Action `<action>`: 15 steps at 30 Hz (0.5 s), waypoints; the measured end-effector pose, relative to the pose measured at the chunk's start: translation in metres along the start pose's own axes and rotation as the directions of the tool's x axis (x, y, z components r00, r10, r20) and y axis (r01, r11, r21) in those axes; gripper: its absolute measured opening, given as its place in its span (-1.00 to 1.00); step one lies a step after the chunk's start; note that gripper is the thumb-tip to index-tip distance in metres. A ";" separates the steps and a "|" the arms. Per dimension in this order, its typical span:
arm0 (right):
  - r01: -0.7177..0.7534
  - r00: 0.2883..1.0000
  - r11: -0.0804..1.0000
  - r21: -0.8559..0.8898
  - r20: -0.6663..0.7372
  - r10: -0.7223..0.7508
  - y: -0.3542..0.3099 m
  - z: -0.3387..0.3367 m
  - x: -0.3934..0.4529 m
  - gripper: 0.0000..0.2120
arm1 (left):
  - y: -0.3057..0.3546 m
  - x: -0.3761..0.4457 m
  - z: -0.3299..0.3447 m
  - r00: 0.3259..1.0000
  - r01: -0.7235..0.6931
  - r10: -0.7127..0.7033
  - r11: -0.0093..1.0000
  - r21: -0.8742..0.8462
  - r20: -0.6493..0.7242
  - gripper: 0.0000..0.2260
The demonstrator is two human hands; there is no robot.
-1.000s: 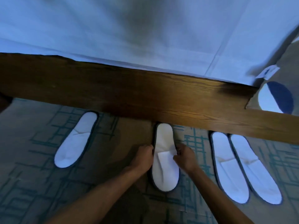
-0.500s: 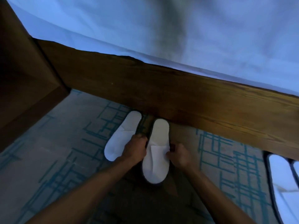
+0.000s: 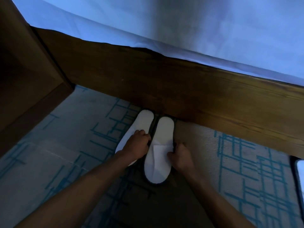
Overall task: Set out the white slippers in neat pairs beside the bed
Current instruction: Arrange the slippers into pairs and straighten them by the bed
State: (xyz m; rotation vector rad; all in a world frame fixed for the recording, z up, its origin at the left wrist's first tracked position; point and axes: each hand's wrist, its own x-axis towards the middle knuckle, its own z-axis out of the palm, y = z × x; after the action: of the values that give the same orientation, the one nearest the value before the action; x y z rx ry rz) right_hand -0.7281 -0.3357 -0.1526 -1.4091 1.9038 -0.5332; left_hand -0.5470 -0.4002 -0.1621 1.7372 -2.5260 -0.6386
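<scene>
Two white slippers lie side by side on the carpet, their far ends at the wooden bed frame (image 3: 181,89). The right slipper (image 3: 160,155) is held on both edges: my left hand (image 3: 137,145) grips its left edge and my right hand (image 3: 180,157) its right edge. My left hand and forearm cover much of the left slipper (image 3: 141,122), which lies slightly angled. A sliver of another white slipper (image 3: 300,171) shows at the right edge of view.
White bedding (image 3: 181,30) hangs over the frame. A dark wooden cabinet or headboard panel (image 3: 24,76) stands on the left. The floor is beige carpet (image 3: 74,142) with teal line patterns.
The held slipper has been slid left until it sits right beside the other single slipper. The view panned left, so the finished pair on the right is almost out of frame.
</scene>
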 end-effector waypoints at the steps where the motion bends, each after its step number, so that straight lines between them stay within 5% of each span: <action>1: 0.009 1.000 1.000 -0.019 -0.010 -0.009 -0.001 0.001 -0.001 -0.58 | -0.002 0.001 0.000 1.000 -0.004 0.004 1.000 -0.027 0.002 -0.76; 15: 0.084 0.996 0.977 -0.196 -0.011 -0.088 -0.011 0.011 -0.017 -0.55 | -0.008 -0.003 0.000 0.996 -0.088 0.081 0.985 -0.149 -0.049 -0.83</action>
State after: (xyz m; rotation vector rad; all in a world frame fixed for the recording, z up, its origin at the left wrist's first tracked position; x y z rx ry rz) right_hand -0.7105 -0.3226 -0.1477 -1.6231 1.9610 -0.4106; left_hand -0.5384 -0.4001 -0.1639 1.5689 -2.4370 -0.7578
